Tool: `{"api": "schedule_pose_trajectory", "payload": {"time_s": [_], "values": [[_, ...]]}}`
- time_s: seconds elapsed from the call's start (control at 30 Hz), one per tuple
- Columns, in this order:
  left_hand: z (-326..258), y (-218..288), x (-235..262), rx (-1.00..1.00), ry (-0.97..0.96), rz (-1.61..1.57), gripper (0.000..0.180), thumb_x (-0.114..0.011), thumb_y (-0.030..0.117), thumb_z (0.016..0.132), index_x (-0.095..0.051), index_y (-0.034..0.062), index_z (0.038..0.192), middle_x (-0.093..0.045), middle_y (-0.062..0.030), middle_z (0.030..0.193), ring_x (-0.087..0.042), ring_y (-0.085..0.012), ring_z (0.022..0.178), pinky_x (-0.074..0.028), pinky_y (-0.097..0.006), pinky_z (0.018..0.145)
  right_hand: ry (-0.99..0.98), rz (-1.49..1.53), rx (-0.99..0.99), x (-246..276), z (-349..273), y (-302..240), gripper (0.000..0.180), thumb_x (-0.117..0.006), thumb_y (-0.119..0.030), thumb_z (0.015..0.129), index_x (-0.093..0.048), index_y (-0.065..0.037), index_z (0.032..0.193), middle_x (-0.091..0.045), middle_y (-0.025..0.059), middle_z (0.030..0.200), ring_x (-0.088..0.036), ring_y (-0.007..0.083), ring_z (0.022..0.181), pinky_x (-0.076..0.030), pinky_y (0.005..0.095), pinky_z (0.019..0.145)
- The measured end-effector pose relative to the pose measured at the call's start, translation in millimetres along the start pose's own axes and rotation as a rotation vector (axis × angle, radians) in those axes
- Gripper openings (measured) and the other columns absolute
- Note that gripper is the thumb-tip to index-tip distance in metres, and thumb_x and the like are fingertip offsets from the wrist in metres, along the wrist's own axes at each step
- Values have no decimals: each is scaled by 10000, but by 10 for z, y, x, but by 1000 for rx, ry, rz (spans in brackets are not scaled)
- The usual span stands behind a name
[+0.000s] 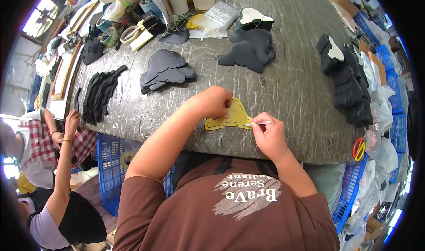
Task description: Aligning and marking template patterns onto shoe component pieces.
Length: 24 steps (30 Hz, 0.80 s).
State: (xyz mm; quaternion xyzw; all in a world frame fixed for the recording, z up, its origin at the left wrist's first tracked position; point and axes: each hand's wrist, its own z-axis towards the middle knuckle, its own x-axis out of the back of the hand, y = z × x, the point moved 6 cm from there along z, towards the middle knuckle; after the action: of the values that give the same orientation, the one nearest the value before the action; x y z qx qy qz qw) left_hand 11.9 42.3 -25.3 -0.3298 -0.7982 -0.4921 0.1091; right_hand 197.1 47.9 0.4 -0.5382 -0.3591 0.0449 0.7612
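A flat yellow template with a rounded top and slots along its edges lies on the table near me. My left hand holds it down from the upper left, fingers bent and closed against its surface. In my right hand is a slim white pen, pinched between thumb and fingers. Its tip meets the template's lower right edge. Whatever lies beneath the template is hidden.
Dark foam pieces are piled at the left, far middle and right of the table. Black strips lie further left. Scissors sit at the right edge. Blue crates stand below. Co-workers sit at the left.
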Motion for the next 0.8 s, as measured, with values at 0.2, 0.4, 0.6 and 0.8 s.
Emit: {"api": "schedule_pose_trajectory", "payload": {"time_s": [0.2,0.4,0.6,0.8], "values": [[4,70,40,-72,106,226,418,-786,79,698,-571,-19,1042,-671,-116,803,-674,-253,750,-530,-357,663,9,-82,36,123,30,-37,97,-620,18,810,-539,-26,841,-602,143,715,-599,317,628,-459,393,573],[-68,82,64,-213,439,600,526,-832,167,653,-555,18,1074,-668,-135,855,-641,-357,849,-504,-433,815,117,-103,111,232,478,2,103,-544,7,858,-524,-22,955,-604,154,815,-615,337,776,-472,429,687],[-190,-1,144,-153,317,119,437,-799,119,683,-563,20,1037,-643,-128,858,-638,-305,794,-512,-377,746,222,-463,-9,94,1114,322,201,-640,-112,852,-583,-42,1031,-603,129,1019,-631,348,884,-506,441,760],[-768,-451,1384,-125,701,-100,280,-711,13,758,-588,2,1009,-631,-53,756,-580,-109,686,-475,-278,627,131,-612,-141,5,1333,530,338,-753,-174,770,-620,-49,1055,-594,115,1073,-635,336,925,-519,432,785]]}}
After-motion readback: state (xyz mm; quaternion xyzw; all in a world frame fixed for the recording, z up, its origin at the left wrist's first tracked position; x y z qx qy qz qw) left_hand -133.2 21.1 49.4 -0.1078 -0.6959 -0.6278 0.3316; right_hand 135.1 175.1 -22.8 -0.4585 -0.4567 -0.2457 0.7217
